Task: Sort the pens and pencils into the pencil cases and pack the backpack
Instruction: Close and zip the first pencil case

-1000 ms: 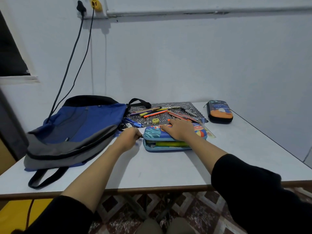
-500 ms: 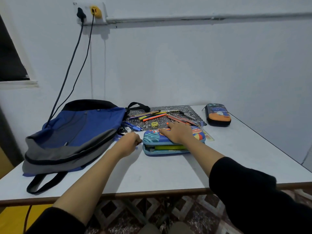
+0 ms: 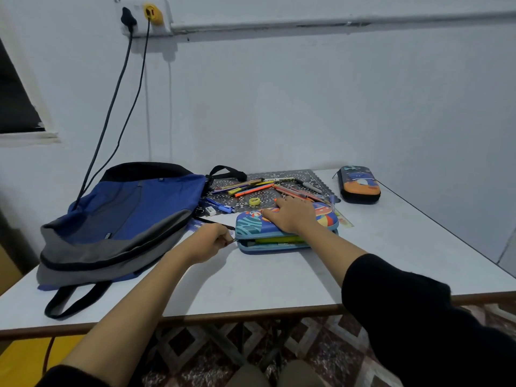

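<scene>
Right now my left hand (image 3: 208,241) pinches the zip pull (image 3: 235,241) at the 9 o'clock end of the blue pencil case (image 3: 247,223), with my fingers curled tight on it. My right hand (image 3: 293,216) lies flat on the lid, fingers straight and spread, pressing down. The case sits at my 12 o'clock, and its near edge gapes on yellow-green things inside.

Bare table (image 3: 279,280) runs from the case to the brown front edge, and more lies at 3 o'clock out to the right edge. The blue and grey backpack (image 3: 120,219) lies flat at 10 o'clock, one strap trailing close to the front edge. A dark pencil case (image 3: 358,185) stands well apart at 1 o'clock, near the far right edge. Loose pens and pencils (image 3: 257,188) lie on a patterned mat (image 3: 282,174) just behind my right hand, against the wall.

The tabletop is pale and smooth. Two cables (image 3: 111,107) drop from a wall socket (image 3: 142,16) at 11 o'clock to behind the backpack.
</scene>
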